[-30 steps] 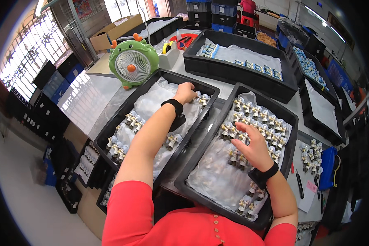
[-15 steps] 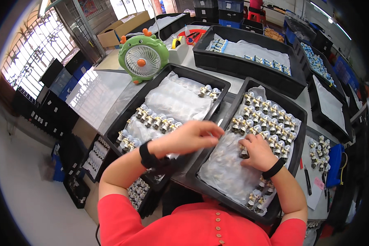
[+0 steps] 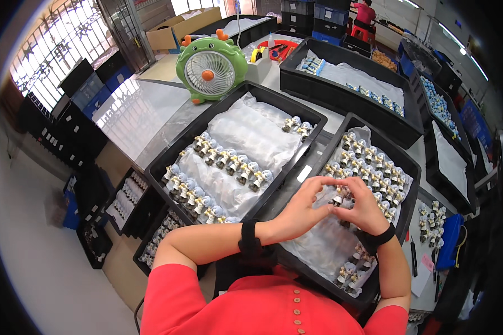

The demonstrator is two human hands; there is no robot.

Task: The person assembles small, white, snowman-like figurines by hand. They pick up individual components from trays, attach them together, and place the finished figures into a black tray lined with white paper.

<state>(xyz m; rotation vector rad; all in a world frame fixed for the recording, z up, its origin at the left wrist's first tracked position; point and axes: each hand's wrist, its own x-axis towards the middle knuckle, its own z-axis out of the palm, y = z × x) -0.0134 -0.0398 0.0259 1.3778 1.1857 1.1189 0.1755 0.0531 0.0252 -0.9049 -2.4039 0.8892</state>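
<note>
Both my hands meet over the right black tray (image 3: 414, 187). My left hand (image 3: 303, 211) and my right hand (image 3: 364, 211) curl toward each other, fingertips and thumbs nearly touching. Framed between them is a small figurine (image 3: 341, 195) with a pale head and dark base; the fingers partly hide it, and both hands appear closed on it. Rows of similar figurines (image 3: 377, 167) fill the far part of this tray. White padding sheet (image 3: 321, 248) covers its near left, with several more figurines (image 3: 349, 274) at the near right.
A second black tray (image 3: 165, 162) with figurines and white sheets stands to the left. Behind it is a green fan (image 3: 211, 70). Another black tray (image 3: 346, 95) holds blue pieces. At right lie loose figurines (image 3: 432, 223), a blue pouch (image 3: 450, 241) and a pen (image 3: 413, 257).
My left hand has moved right and down, from between the trays to join my right hand. My right hand's fingers have lifted from the figurines and turned toward the left. The view has shifted slightly.
</note>
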